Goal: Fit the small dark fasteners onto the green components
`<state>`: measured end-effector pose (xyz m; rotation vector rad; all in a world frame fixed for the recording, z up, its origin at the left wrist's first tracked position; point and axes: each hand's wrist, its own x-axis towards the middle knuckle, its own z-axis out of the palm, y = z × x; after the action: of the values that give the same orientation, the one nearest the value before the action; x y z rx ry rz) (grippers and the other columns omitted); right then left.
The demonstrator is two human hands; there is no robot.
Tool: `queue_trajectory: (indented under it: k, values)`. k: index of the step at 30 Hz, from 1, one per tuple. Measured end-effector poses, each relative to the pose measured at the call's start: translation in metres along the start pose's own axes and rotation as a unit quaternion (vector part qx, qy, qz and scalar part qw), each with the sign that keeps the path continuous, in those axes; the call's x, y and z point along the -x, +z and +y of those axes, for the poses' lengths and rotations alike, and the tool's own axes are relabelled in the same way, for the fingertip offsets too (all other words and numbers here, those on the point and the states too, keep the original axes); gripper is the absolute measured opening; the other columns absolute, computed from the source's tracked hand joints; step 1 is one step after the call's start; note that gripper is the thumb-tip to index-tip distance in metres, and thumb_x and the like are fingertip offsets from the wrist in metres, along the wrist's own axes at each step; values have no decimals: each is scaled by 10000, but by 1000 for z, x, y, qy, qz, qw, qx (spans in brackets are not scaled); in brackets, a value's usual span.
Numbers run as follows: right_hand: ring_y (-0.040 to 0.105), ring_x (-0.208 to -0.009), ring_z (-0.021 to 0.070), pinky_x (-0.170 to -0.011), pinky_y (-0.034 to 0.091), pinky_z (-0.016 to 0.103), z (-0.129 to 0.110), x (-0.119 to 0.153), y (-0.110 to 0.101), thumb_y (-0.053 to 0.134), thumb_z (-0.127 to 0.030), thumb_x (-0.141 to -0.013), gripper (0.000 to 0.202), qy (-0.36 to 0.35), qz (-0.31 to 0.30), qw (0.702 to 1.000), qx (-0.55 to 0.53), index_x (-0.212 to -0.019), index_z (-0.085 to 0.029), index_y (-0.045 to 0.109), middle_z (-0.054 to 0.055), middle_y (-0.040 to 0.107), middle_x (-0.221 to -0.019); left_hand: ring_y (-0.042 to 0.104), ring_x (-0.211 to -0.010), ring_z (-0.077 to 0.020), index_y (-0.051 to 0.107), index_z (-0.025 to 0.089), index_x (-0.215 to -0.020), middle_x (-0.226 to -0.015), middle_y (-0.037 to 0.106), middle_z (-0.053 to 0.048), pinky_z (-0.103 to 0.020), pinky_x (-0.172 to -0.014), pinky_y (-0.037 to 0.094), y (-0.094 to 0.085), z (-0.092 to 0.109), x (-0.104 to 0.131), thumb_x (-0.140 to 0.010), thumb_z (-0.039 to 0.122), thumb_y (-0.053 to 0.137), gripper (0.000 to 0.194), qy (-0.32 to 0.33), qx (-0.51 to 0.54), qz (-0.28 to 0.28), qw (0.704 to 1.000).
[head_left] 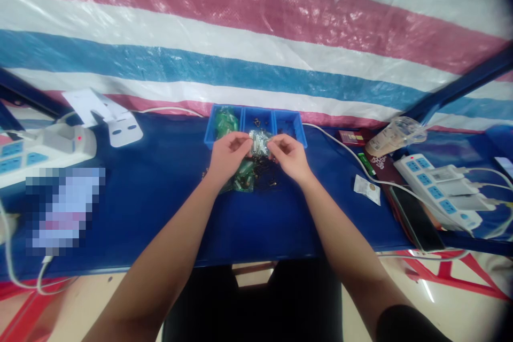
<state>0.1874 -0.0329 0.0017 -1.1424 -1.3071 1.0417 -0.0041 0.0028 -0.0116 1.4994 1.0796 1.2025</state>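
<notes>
A small clear plastic bag [260, 142] with pale, shiny pieces inside is stretched between my two hands. My left hand [229, 156] pinches its left edge, and my right hand [292, 157] pinches its right edge. Behind them stand blue bins [258, 113] side by side: the left one holds a green bag [225, 121], the middle and right ones hold small dark parts. Below the held bag, another greenish bag [243, 177] and a scatter of small dark metal parts [266, 173] lie on the blue table [256, 224].
Left are a white power strip [52, 147], a white stand [108, 117] and a blurred-out phone [68, 208]. Right are a plastic cup [390, 139], a small white packet [366, 189], a dark phone [417, 219], another power strip [436, 187] and a trailing white cable [340, 144].
</notes>
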Motion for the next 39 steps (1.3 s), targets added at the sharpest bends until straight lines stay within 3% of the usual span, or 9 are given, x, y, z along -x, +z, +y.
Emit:
queue_trajectory:
  k: [7, 13, 17, 19, 25, 39]
  values:
    - [508, -472, 96, -454, 409, 253, -5, 0, 2, 774, -606, -758, 430, 51, 25, 998, -18, -840, -198, 667, -31, 607, -589, 628, -531, -122, 716, 204, -963, -654, 673, -2, -230, -466, 462, 1, 2, 1, -867, 382, 723, 202, 6, -17, -17, 1000]
    - [426, -441, 75, -454, 371, 244, 3, -2, -1, 799, -507, -770, 322, 34, 64, 997, 6, -831, -201, 721, -67, 522, -513, 563, -463, -110, 754, 203, -959, -550, 630, 11, -232, -452, 441, 2, 4, 4, -895, 429, 693, 242, 19, -42, -11, 999]
    - [634, -588, 145, -527, 490, 279, 0, -2, -5, 743, -480, -817, 293, 39, 39, 996, -64, -925, -208, 745, 4, 690, -679, 710, -706, -159, 740, 191, -1037, -884, 763, -67, -249, -564, 537, 2, 10, 8, -916, 408, 663, 260, 47, 2, -32, 998]
    - [683, -676, 162, -605, 547, 307, -2, -2, -5, 716, -459, -836, 270, 35, 34, 994, -102, -949, -217, 757, 29, 739, -804, 691, -698, -142, 742, 210, -1064, -904, 756, -53, -265, -615, 559, 2, 11, 9, -947, 388, 613, 249, 75, -6, -26, 997]
    - [596, -572, 107, -569, 549, 286, -1, -1, 2, 818, -327, -732, 209, 23, 57, 995, -73, -875, -203, 728, -2, 711, -753, 687, -750, -154, 752, 206, -937, -879, 753, -40, -282, -689, 565, 4, 9, 7, -854, 346, 725, 166, 71, -97, 26, 992]
    - [632, -657, 123, -532, 536, 252, 5, -3, 3, 813, -343, -723, 395, 44, 68, 994, -74, -1056, -222, 638, 8, 729, -852, 690, -726, -158, 707, 205, -1007, -895, 754, -50, -291, -665, 568, 4, 2, 5, -839, 361, 740, 231, 76, -100, 21, 992]
